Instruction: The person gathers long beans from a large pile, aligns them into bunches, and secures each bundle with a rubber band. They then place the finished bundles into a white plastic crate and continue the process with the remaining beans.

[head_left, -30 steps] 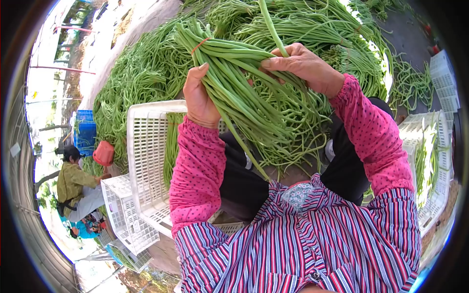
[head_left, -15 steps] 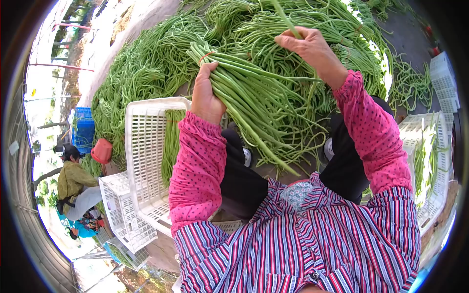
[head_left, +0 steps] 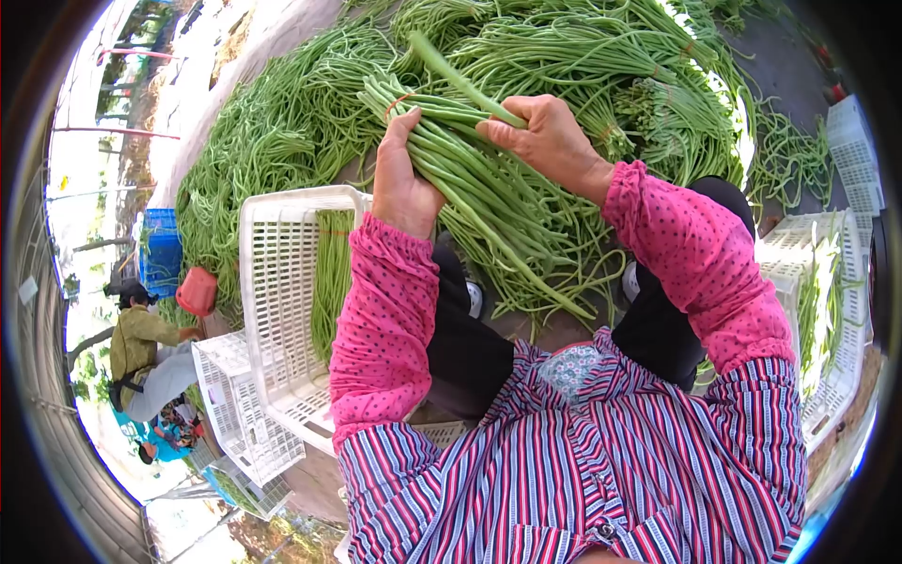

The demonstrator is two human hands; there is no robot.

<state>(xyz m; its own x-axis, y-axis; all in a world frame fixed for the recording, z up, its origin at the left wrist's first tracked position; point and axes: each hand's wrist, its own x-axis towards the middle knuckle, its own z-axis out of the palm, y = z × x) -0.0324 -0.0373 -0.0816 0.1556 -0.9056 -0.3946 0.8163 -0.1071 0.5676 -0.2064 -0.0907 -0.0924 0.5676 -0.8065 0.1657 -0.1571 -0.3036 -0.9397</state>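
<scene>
My left hand (head_left: 406, 179) is wrapped round a bundle of long green yardlong beans (head_left: 498, 207), just below the red band (head_left: 398, 105) tied near the bundle's upper end. The beans fan out downward to the right. My right hand (head_left: 550, 136) pinches a single yardlong bean (head_left: 460, 77) over the bundle; its upper part points up and left above the banded end. Where this bean's lower part runs is hidden by my fingers. Behind both hands lies a large heap of loose and bunched beans (head_left: 282, 122).
A white slatted crate (head_left: 272, 301) holding beans stands at my left, with a second white crate (head_left: 230, 395) beside it. Another crate with beans (head_left: 836, 348) is on the right. A red bucket (head_left: 196, 291) and blue crate (head_left: 161, 252) are farther left, near two people.
My right hand has come down and left toward the bundle, bringing the single bean with it. My left hand has stayed nearly in place, still holding the bundle.
</scene>
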